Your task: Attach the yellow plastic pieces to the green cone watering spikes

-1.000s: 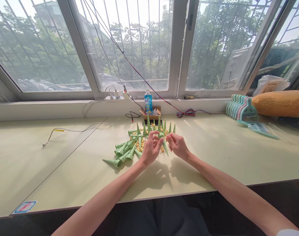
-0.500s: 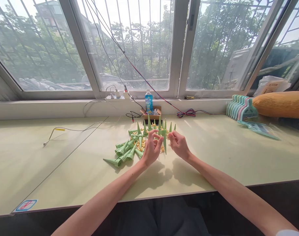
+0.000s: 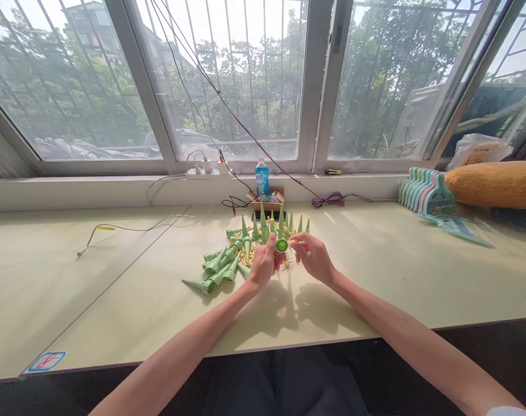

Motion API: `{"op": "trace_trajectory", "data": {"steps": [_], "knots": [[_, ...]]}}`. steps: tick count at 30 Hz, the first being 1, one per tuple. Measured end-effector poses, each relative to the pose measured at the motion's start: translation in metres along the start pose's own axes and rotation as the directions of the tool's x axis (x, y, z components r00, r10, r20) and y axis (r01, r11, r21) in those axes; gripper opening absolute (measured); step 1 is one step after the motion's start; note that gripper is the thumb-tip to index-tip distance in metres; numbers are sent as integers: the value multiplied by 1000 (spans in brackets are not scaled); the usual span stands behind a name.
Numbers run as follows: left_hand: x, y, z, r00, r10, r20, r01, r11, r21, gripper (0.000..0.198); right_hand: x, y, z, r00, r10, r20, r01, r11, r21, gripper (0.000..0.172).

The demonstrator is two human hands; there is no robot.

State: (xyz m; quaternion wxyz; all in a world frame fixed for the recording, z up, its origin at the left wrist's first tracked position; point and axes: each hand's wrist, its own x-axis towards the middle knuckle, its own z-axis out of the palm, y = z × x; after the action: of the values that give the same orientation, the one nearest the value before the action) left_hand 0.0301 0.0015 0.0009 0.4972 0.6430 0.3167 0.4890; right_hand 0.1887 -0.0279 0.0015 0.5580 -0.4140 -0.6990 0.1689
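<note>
My left hand [image 3: 265, 261] is closed around a green plastic watering spike [image 3: 282, 245], its round open end turned up toward me. Right beside that opening, the fingertips of my right hand [image 3: 313, 254] are pinched together; what lies between them is too small to make out. Beyond my hands, several green spikes [image 3: 263, 218] stand point up. Others [image 3: 208, 285] lie in a loose pile left of my left hand. Small yellow plastic pieces [image 3: 287, 263] are scattered among the spikes, some partly hidden by my hands.
A blue-labelled bottle [image 3: 262, 180] stands by a small cardboard box [image 3: 276, 203] at the back. Coiled cable [image 3: 327, 199] lies right of it. Teal racks [image 3: 427, 190] and an orange plush roll [image 3: 494, 184] are far right. A thin wire [image 3: 133, 230] crosses the table on the left.
The spike has tipped from hanging point down to showing its open end toward me. My left fingers have wrapped around it, and my right hand has come in closer to the opening.
</note>
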Motion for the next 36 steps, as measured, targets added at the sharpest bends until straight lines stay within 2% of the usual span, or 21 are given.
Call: {"op": "trace_trajectory", "data": {"steps": [9, 15, 22, 30, 36], "knots": [[-2, 3, -3, 999, 5, 53, -5, 1000, 5, 67, 0, 6, 0, 1000, 10, -1, -10, 999, 39, 29], [-1, -1, -5, 998, 28, 58, -32, 998, 62, 63, 0, 6, 1, 999, 33, 23, -34, 999, 41, 35], [-1, 2, -7, 990, 104, 93, -121, 971, 204, 51, 0, 6, 0, 997, 65, 29, -66, 998, 20, 41], [-4, 9, -5, 975, 172, 140, -201, 952, 233, 37, 0, 6, -1, 993, 115, 29, -116, 993, 28, 46], [-3, 3, -5, 948, 248, 198, -292, 925, 243, 29, 1, 10, 0, 990, 138, 1, -137, 989, 55, 48]]}}
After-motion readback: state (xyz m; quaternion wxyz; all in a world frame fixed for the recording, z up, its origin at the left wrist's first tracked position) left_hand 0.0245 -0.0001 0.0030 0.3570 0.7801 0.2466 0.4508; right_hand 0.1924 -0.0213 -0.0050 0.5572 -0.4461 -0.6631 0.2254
